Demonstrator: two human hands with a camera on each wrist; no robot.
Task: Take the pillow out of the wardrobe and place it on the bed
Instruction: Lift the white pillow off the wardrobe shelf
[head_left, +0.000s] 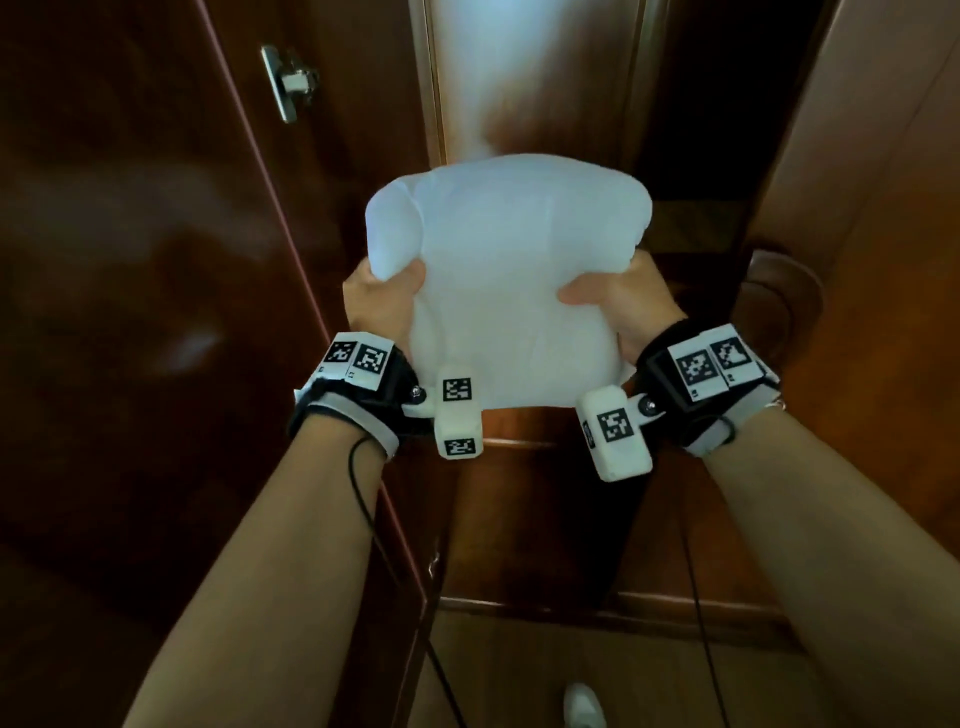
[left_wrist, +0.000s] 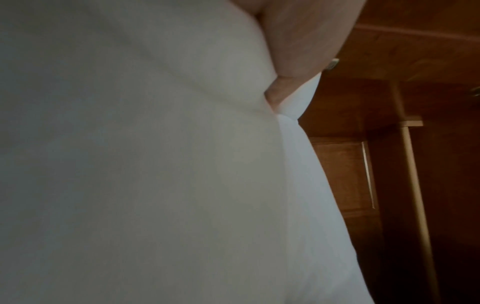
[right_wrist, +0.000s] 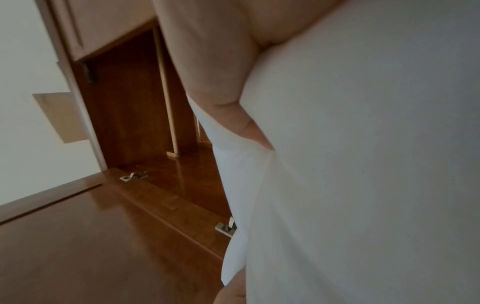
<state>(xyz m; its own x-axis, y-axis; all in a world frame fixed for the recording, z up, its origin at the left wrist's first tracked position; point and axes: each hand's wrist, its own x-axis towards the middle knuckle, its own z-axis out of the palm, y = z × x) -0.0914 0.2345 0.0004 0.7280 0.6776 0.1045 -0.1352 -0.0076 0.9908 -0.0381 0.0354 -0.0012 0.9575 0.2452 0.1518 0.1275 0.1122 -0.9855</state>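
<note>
A white pillow (head_left: 506, 270) hangs in the air in front of the open dark wooden wardrobe (head_left: 691, 156). My left hand (head_left: 382, 304) grips its left side, thumb pressed into the front. My right hand (head_left: 615, 306) grips the right side the same way. In the left wrist view the pillow (left_wrist: 155, 164) fills most of the picture, with a finger (left_wrist: 298, 51) dug into its edge. Seen from the right wrist, the pillow (right_wrist: 363, 164) covers the right half and my fingers (right_wrist: 215, 72) wrap its edge. No bed is in view.
An open wardrobe door (head_left: 156, 260) with a metal hinge (head_left: 288, 83) stands close on the left. Another door panel (head_left: 857, 182) stands on the right. The wooden ledge (head_left: 524, 447) of the wardrobe lies below the pillow. A foot in a white shoe (head_left: 584, 706) shows at the bottom.
</note>
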